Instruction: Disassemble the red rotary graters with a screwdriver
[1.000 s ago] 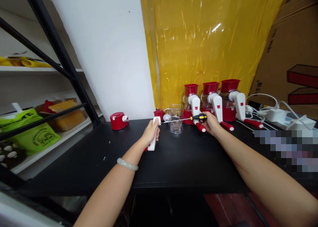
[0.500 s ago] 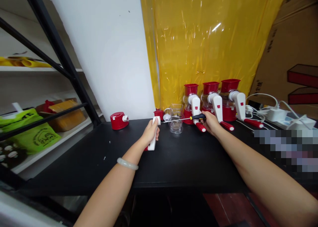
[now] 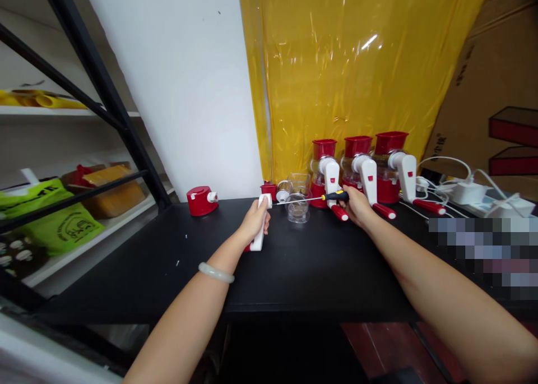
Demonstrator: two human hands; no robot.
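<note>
Head view, black bench, rear edge, left to right: left hand [image 3: 253, 221] closed around white crank handle [image 3: 260, 231]; screwdriver [image 3: 313, 198] tip at handle's top; right hand [image 3: 356, 204] gripping screwdriver's black-and-yellow grip; three red grinders [image 3: 357, 168] behind.

Three red-and-white crank grinders [image 3: 361, 168] stand in a row at the far edge of the black worktop [image 3: 294, 272], before a yellow plastic sheet [image 3: 357, 64]. A red cap [image 3: 200, 200] lies far left; white chargers [image 3: 466, 193] lie right.

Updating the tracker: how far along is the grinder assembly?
Done: three grinders stand complete by the yellow sheet, cranks fitted. In hand: left hand grips a white crank; right hand drives a screwdriver into its top. Left: red base, clear cup lie loose.
</note>
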